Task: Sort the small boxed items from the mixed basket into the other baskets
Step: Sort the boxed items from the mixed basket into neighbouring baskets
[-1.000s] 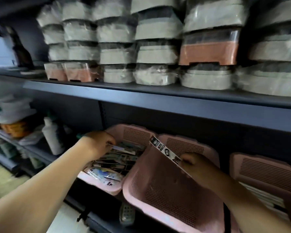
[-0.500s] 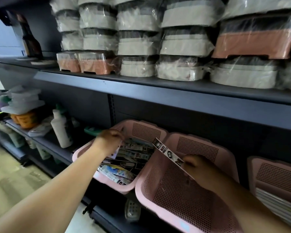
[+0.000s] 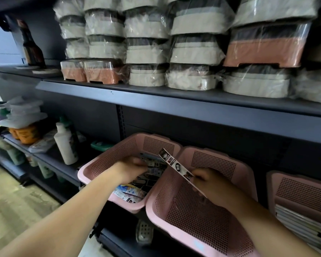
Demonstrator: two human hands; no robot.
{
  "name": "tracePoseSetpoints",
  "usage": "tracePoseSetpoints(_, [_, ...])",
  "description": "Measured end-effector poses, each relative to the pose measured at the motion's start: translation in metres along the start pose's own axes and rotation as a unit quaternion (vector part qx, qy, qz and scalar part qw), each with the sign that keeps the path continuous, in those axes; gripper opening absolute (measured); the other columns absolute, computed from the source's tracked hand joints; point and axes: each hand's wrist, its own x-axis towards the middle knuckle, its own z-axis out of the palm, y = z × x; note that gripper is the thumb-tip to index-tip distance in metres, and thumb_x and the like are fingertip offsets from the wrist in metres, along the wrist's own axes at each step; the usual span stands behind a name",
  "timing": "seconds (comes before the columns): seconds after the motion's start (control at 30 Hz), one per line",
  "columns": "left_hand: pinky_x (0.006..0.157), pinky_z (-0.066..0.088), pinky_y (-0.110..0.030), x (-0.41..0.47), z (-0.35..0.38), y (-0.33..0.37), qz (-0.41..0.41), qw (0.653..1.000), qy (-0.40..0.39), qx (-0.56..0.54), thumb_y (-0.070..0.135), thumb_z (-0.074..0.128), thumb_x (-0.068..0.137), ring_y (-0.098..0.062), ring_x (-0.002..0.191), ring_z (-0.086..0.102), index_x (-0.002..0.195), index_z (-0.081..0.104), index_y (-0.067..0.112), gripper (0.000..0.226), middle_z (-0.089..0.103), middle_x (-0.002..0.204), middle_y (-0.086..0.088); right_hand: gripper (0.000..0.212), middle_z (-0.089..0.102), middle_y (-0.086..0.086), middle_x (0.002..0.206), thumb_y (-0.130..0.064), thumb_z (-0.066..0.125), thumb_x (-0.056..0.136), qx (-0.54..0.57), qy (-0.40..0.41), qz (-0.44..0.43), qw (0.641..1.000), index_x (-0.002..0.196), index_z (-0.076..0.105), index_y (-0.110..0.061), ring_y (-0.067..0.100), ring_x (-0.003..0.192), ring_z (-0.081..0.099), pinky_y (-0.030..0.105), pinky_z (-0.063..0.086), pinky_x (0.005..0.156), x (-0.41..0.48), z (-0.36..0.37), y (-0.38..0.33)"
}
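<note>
- One dark grey metal shelf carries three perforated plastic baskets side by side on its lower level.
- The middle pink basket shows only bare mesh floor. The right pink basket holds a flat stack of grey-edged packs.
- The mixed pink basket, on the left and touching the middle one, holds a loose heap of small printed boxes.
- The left hand reaches into that heap with its fingers curled downward; it is not possible to tell whether they grip a box.
- The right hand hovers over the middle basket, with thumb and fingers pinching the lower end of a slim printed cardboard box.
- That box is long, narrow and pale, with black and red labels and a spiky mark near its top. It slants upward, its free end above the meeting rims of the two baskets.
- It is probably light and stiff lengthwise, but thin card crushes easily and a glossy print may slip. A hold on the narrow edges nearer the middle would likely be steadier than this end pinch.
</note>
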Motion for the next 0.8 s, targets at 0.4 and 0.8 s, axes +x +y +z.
tracePoseSetpoints(0.4, [0.057, 0.052, -0.019, -0.035, 0.014, 0.043, 0.108, 0.934, 0.094, -0.326, 0.008, 0.066, 0.099, -0.008, 0.06, 0.067, 0.093, 0.077, 0.017, 0.016, 0.074, 0.067, 0.006, 0.012, 0.071, -0.012, 0.093, -0.034, 0.058, 0.099, 0.094, -0.004, -0.05, 0.994, 0.108, 0.067, -0.034, 0.005, 0.09, 0.067, 0.031, 0.054, 0.081, 0.015, 0.028, -0.032])
tracePoseSetpoints(0.8, [0.092, 0.051, -0.026, -0.015, -0.031, -0.037, 0.121, 0.92, 0.03, 0.372, 0.054, 0.064, 0.09, -0.009, 0.104, 0.066, 0.12, 0.07, 0.045, 0.032, 0.071, 0.116, 0.017, 0.007, 0.069, -0.013, 0.098, -0.037, 0.061, 0.097, 0.016, 0.042, 0.004, 0.999, 0.095, 0.068, -0.036, 0.009, 0.085, 0.068, 0.035, 0.061, 0.077, 0.005, -0.003, 0.004])
